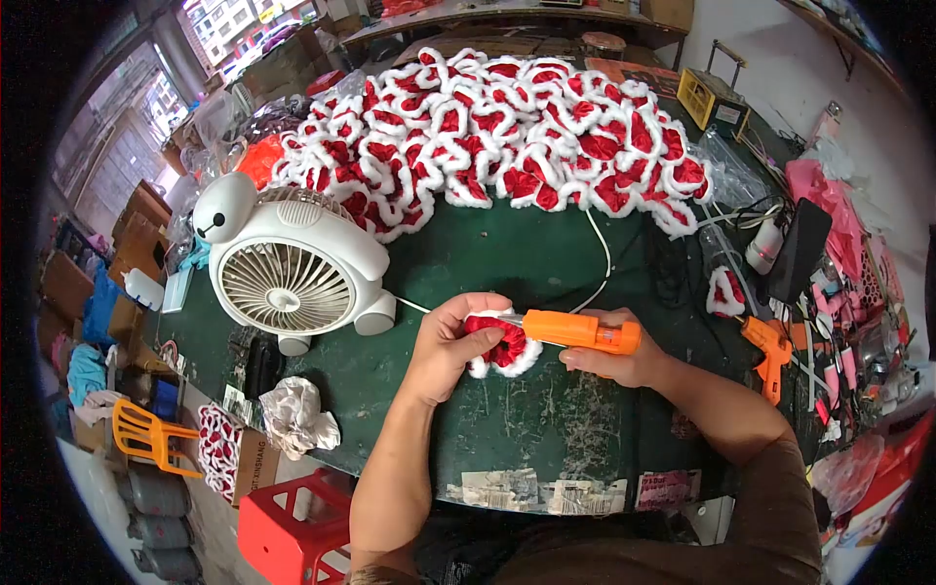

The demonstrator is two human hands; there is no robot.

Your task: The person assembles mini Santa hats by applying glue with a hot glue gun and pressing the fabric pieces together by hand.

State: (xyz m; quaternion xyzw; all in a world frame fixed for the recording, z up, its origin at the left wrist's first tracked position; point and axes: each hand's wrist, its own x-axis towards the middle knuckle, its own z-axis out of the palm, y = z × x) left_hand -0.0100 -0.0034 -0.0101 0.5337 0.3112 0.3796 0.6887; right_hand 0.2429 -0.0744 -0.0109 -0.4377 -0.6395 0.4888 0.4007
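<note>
Near the middle of the green table, my left hand (447, 353) pinches a small red velvet piece with white fluffy trim (515, 349), thumb resting on the red cloth. My right hand (629, 363) is wrapped around an orange hot glue gun (575, 332), held level. Its tip points left and meets the upper edge of the trimmed piece, close to my left fingers. Whether any glue is coming out is too small to see.
A large heap of similar trimmed pieces (507, 127) covers the back of the table (444, 249). A white fan (288, 273) stands at left beside crumpled paper (297, 417). Another orange glue gun (770, 359) lies at right among cables. A red stool (292, 526) stands below.
</note>
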